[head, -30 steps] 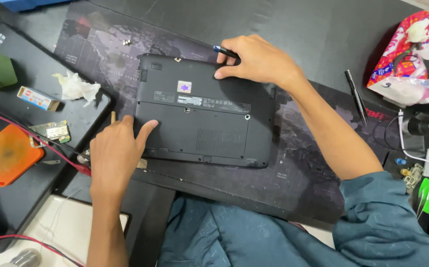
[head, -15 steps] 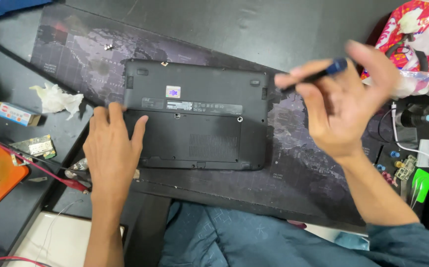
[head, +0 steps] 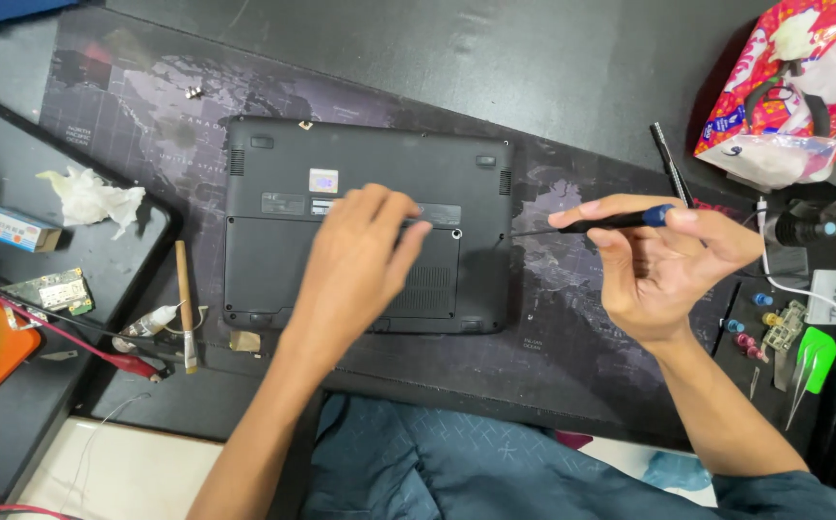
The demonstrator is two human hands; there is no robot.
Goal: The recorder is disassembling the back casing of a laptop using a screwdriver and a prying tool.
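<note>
A spare pen (head: 669, 162), possibly, lies just beyond the screwdriver (head: 599, 223).

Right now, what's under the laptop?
The upside-down black laptop lies on a dark map-print mat, which shows all round it. The left hand rests flat on its base. Anything directly beneath the laptop is covered.

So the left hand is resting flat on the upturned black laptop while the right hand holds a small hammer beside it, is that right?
Not quite. The head view shows the right hand holding a slim screwdriver with a blue grip, not a hammer. The rest stands: the left hand rests flat on the upturned black laptop.
</note>
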